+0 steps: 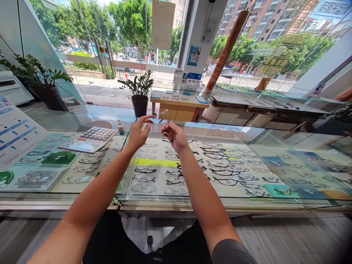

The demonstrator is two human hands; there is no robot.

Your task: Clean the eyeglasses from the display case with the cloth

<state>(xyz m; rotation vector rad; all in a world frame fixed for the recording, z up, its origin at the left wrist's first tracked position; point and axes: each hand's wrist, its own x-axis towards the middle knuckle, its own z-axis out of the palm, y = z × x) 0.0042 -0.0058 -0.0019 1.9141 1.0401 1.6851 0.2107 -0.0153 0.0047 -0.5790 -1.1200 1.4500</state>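
Note:
Raised above the glass counter, my right hand (176, 136) pinches a pair of eyeglasses (168, 116) with a thin frame. The eyeglasses are tilted upright, and my fingers cover part of them. To their left is my left hand (139, 135), apart from the eyeglasses. Its fingers are curled round a small whitish thing (143, 127), mostly hidden, whose kind I cannot make out. Beneath both hands, the glass display counter (154, 202) holds rows of eyeglasses behind its top. A small white bottle (120, 127) stands on the counter left of my left hand.
A calculator (96, 136) lies on the counter at the left, near a printed sheet (20, 134). Beyond the counter are a potted plant (139, 104) and a small wooden display table (180, 110). Another glass showcase (264, 101) runs along the window at the right.

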